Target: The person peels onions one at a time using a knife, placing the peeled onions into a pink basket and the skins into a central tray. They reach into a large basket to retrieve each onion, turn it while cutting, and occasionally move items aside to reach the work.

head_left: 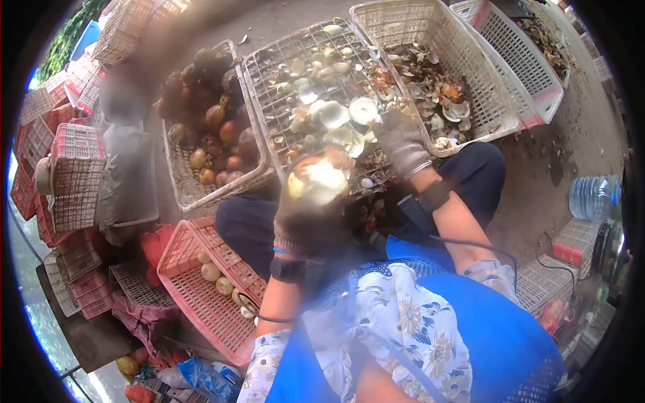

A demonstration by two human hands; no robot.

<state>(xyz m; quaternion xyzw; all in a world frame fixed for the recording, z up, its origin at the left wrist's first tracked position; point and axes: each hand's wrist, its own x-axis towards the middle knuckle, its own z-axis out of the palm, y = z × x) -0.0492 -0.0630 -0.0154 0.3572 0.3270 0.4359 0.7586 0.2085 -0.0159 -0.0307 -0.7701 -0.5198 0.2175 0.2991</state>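
Fruit (321,180), pale and peeled, sits gripped in left hand (306,218); right hand (402,140) rests curled over tray (269,79), grasp unclear.

This is an open-air fruit-husking yard rather than a room: the floor is bare, littered ground (578,127), with greenery (67,40) at the edge. Plastic crates lean in stacked piles (74,168) at the left (pink and white alike). Those in use are sorted by content: a crate (195,195) of dark whole fruit, a grid tray (275,67) and a white basket (403,27) strewn with shells, and a pink crate (201,309) holding pale peeled pieces.
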